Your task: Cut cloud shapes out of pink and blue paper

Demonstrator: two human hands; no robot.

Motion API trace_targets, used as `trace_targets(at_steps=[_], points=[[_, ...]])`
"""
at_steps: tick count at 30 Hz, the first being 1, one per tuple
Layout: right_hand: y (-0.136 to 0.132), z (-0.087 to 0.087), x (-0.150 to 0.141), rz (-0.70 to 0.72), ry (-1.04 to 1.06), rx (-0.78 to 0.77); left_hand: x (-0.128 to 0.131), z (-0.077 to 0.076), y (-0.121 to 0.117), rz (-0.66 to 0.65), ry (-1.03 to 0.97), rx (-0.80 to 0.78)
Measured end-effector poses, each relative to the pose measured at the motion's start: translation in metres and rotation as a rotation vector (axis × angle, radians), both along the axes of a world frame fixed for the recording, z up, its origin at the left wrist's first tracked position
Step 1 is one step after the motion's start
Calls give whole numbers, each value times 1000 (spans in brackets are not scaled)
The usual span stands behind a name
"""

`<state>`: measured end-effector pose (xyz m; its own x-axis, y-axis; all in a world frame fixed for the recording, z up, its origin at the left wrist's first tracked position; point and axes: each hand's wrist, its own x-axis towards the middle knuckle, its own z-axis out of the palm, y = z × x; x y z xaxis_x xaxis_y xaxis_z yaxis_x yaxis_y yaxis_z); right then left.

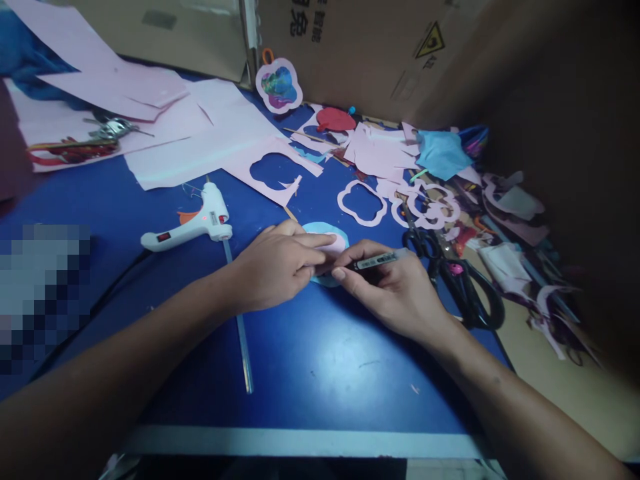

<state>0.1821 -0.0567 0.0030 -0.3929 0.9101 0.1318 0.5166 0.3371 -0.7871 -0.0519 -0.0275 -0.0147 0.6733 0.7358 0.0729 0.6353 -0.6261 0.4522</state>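
Observation:
My left hand (274, 268) lies with its fingers stretched over a pink paper piece (338, 244), pressing it down. Beneath the pink piece, a rounded light-blue piece (316, 229) shows around its edge on the blue table (320, 373). A pen (376, 261) is pinched in my right hand (393, 285), pointing left. The pen's tip is hidden by the fingers at the right edge of the pieces. Both hands nearly meet there, covering much of the two pieces.
To the left stands a white glue gun (200, 223) with a long glue stick. Black scissors (467, 290) lie right of my right hand. Flower-shaped paper rings (363, 203), pink sheets (200, 127) and scraps fill the back. A flower ornament (279, 85) leans against a cardboard box (360, 60).

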Motion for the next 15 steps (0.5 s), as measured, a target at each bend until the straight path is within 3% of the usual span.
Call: trace_targets(at_steps=[15], points=[[2, 5, 6, 2, -39, 68, -1, -2, 1, -1, -5, -3]])
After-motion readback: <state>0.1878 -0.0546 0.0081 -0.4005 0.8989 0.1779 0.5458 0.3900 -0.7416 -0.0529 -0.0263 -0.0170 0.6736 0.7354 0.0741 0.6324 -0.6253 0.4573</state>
